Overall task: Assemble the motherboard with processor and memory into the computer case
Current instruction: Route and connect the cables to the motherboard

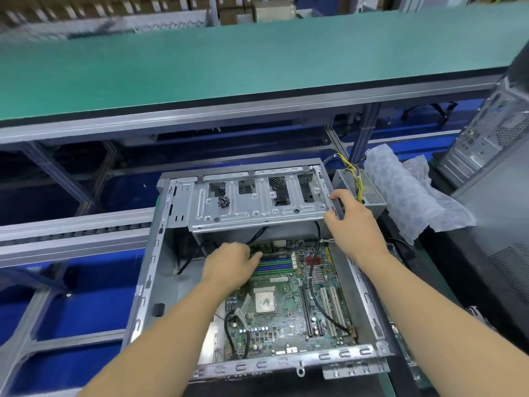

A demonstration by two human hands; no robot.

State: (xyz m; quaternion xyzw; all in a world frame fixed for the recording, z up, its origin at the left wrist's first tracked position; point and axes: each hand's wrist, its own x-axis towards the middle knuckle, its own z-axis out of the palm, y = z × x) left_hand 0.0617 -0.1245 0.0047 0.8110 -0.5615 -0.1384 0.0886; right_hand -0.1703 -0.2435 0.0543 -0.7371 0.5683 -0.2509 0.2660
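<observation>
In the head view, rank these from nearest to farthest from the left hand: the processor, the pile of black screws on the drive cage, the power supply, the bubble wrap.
From the left hand:
1. Processor, just below and right of it on the motherboard.
2. Black screws, above it on the drive cage.
3. Power supply, outside the case, upper right.
4. Bubble wrap, farther right still.

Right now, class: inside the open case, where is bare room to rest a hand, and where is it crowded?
Bare: the case floor between the left wall and the motherboard. Crowded: the board's far edge under the drive cage, with cables and both hands.
</observation>
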